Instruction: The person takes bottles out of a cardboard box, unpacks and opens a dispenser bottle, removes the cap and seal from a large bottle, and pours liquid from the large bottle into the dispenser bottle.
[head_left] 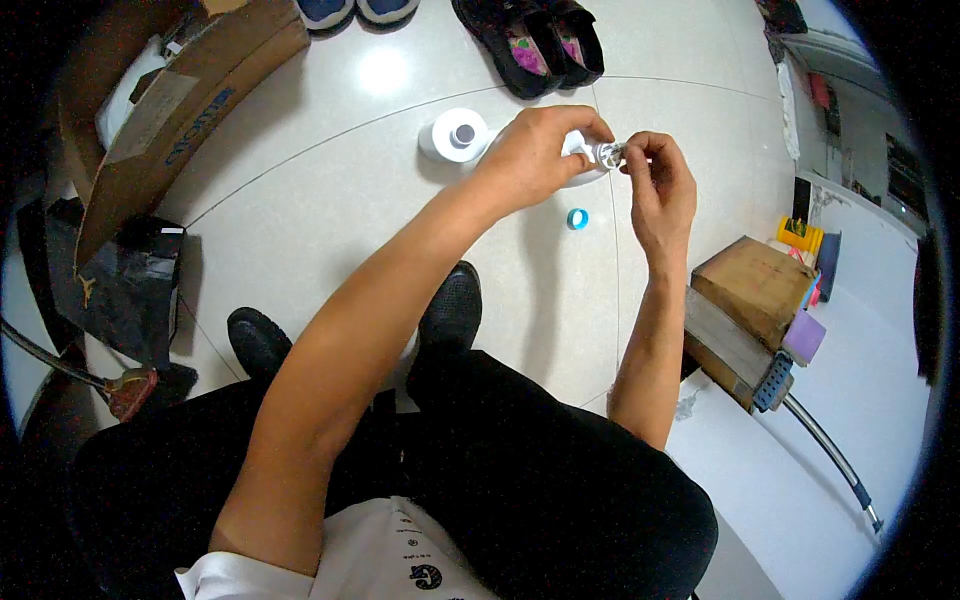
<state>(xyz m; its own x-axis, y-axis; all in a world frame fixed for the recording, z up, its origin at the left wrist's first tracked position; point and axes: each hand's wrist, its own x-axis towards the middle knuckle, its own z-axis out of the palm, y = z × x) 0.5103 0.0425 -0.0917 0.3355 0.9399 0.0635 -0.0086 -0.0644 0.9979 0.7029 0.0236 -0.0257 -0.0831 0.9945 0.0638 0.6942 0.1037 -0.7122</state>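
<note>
My left hand (543, 152) is wrapped round a white bottle (583, 178), which lies tilted with its open neck toward the right. At that neck my right hand (662, 190) has thumb and forefinger pinched together. Something small, pale and shiny shows between the fingertips and the neck; what it is I cannot make out. Below the bottle, a blue bottle cap (578, 219) rests on the floor with its hollow side showing. A second white bottle (447, 138) with a grey top stands upright to the left of my left hand.
Dark shoes (528, 50) with pink insoles and a pair of blue slippers (350, 12) sit at the far side of the tiled floor (330, 200). At left are an open cardboard box (200, 110) and a black box (125, 285). Another carton (755, 290) and a long-handled brush (775, 382) are at right.
</note>
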